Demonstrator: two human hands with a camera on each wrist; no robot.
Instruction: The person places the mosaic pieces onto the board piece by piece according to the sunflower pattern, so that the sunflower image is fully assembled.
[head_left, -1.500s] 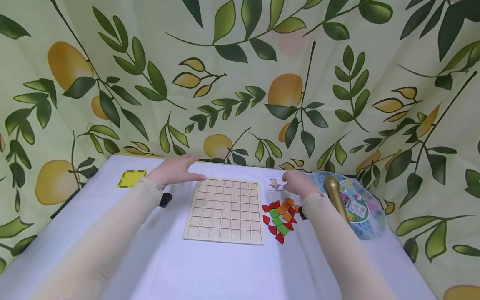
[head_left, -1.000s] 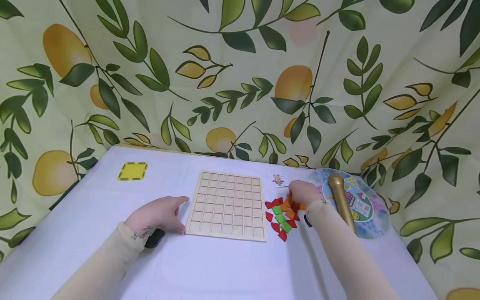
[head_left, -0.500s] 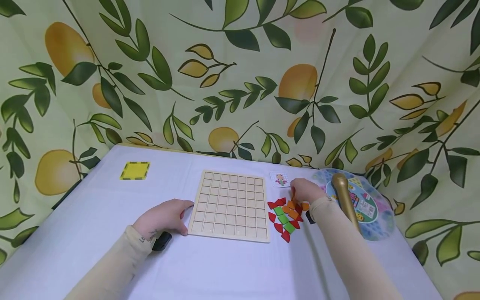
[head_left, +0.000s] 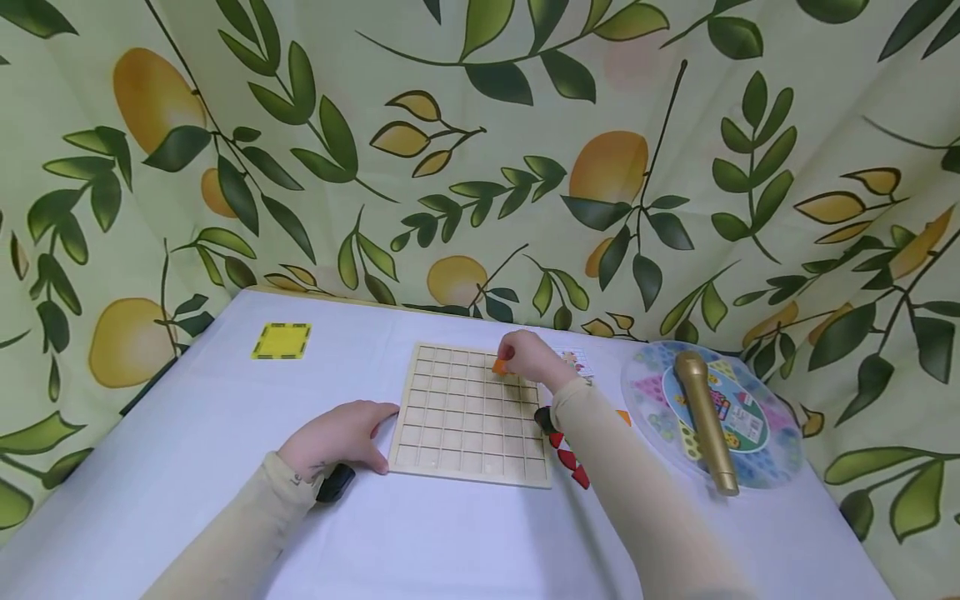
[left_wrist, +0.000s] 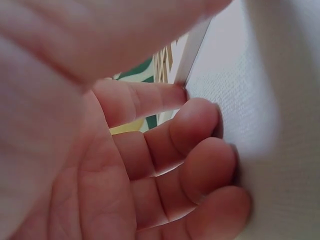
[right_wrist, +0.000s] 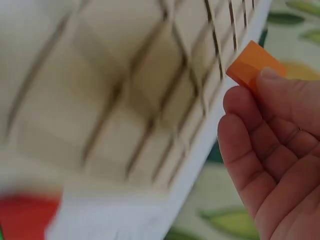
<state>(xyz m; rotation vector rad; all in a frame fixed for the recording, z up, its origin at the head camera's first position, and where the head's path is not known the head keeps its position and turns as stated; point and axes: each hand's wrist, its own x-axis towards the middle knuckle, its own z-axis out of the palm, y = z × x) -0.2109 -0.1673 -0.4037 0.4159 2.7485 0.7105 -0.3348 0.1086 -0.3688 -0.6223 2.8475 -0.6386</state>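
Note:
My right hand [head_left: 531, 357] pinches an orange square tile [right_wrist: 256, 69] between thumb and forefinger, over the upper right of a wooden grid board [head_left: 468, 433]. Relaxed fingers of my left hand [head_left: 341, 437] rest on the cloth, with thumb and forefinger at the board's left edge. In the left wrist view the forefinger [left_wrist: 145, 101] meets the edge of the board. Red pieces [head_left: 567, 460] lie right of the board, and my right forearm hides much of that pile. A small picture card [head_left: 576, 360] is partly behind my right hand.
On the right, a gold microphone-shaped stick [head_left: 705, 421] lies across a round, clear, patterned package [head_left: 648, 392]. A yellow rectangle with a dark dashed border [head_left: 281, 342] is at the back left. Behind the white-covered table [head_left: 442, 542] hangs a leaf-and-fruit patterned curtain [head_left: 495, 150].
My right hand has gone from the card to the pile, then left over the board with an orange tile. The left hand has come down and nearer to the board's left edge.

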